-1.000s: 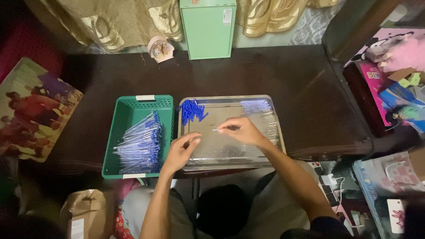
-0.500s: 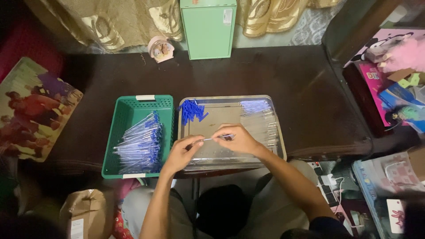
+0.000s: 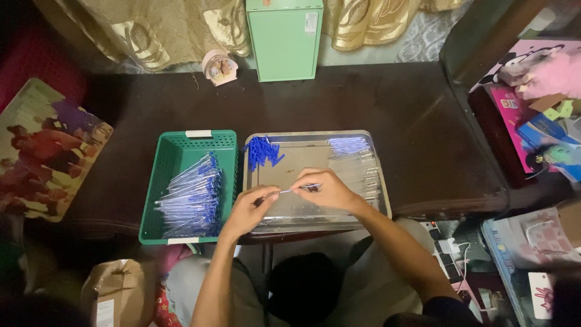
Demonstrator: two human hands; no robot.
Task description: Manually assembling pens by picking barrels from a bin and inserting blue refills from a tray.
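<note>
a tall green box [image 3: 284, 37] with a small white label stands at the table's far edge. over the metal tray [image 3: 315, 221], the left hand [image 3: 251, 209] and right hand [image 3: 327, 189] pinch closed on one thin pen [image 3: 289, 191], beside the green basket [image 3: 175, 157] of pens.

Room dim overall; light falls from above onto the middle of the scene. Metal tray [image 3: 315, 221] is the brightest surface, with soft pale glare across its floor and rim. Dark tabletop [image 3: 387, 109] shows a faint sheen only near its back edge. Corners fall off to near black, lower left especially. Green basket [image 3: 158, 181] and green box [image 3: 284, 39] are evenly lit, colours clear. Both hands cast short, soft shadows on the tray. Fine detail is smeared: the clear pens in the basket blur together. Right edge clutter is soft and slightly stretched.
</note>
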